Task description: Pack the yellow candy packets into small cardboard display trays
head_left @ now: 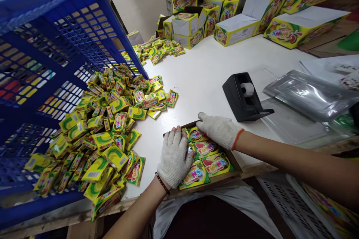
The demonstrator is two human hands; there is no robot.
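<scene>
A shallow cardboard tray (237, 170) lies at the table's front edge, holding several flat yellow-green candy packs (217, 164) printed with bright letters and fruit. My left hand (175, 155), in a white knitted glove with bare fingertips, rests flat over the tray's left side, fingers stretched toward its far rim. At the far right corner, my gloved right hand (220, 129) bends its fingers down over the packs. Those fingers are curled together and partly hidden, so what they grip, if anything, does not show.
A tipped blue plastic crate (92, 37) stands left, a heap of small packs (112, 127) spilling from it. A black tape dispenser (241, 97) sits beyond my right hand. Clear plastic sheets (311, 93) lie right. Yellow cartons (238, 28) are stacked at the back.
</scene>
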